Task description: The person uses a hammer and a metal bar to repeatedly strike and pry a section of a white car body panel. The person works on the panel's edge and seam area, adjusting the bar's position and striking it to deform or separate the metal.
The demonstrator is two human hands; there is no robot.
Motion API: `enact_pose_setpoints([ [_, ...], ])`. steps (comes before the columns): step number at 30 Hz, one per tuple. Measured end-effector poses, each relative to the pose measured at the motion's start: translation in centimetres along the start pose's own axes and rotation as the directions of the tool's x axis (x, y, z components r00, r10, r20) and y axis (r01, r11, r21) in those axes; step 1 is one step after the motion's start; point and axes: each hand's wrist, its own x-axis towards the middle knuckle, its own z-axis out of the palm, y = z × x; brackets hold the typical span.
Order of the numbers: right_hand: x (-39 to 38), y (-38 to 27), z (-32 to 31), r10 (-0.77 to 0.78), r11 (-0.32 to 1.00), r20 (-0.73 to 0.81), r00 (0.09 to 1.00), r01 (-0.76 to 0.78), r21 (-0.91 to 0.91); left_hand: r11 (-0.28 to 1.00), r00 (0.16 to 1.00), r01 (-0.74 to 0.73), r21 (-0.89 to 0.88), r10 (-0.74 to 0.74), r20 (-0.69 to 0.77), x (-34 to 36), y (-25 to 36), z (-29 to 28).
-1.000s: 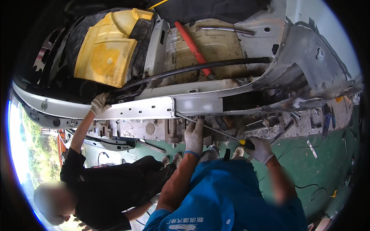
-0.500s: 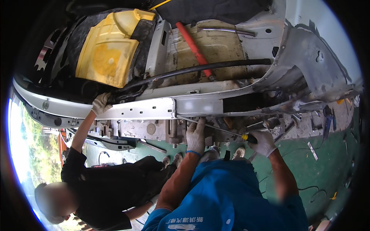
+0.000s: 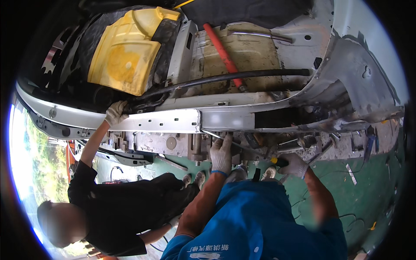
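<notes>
My left hand (image 3: 222,154), in a white glove, presses its fingertips against the lower edge of a silver car sill beam (image 3: 182,121). My right hand (image 3: 295,165), also gloved, grips the yellow-and-black handle of a long screwdriver (image 3: 277,161). Its thin shaft runs up and left toward the beam, just past my left fingers. Both forearms rise from my blue shirt (image 3: 264,221) at the bottom.
A person in black (image 3: 125,212) crouches at the lower left, one gloved hand (image 3: 116,113) holding the same beam. Above are a yellow panel (image 3: 125,52), a red bar (image 3: 221,45) and a black hose (image 3: 234,78). Green floor (image 3: 359,190) with loose parts lies right.
My left hand has crept slightly up against the beam and my right hand has shifted a little with the screwdriver. The other person's hand stays on the beam.
</notes>
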Motion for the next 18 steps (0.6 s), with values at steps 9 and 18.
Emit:
enact_pose_setpoints([
  [9,-1.8,-4.1,0.1,-0.018,0.931,-0.201,0.979,-0.057,-0.360,0.998,0.995,-0.008,-0.064,0.015,0.096,0.1,1.7,-0.6],
  [18,-1.9,-5.1,-3.1,0.057,0.977,0.001,0.998,-0.056,-0.208,0.995,0.998,0.023,-0.093,-0.017,0.068,-0.7,2.8,0.2],
])
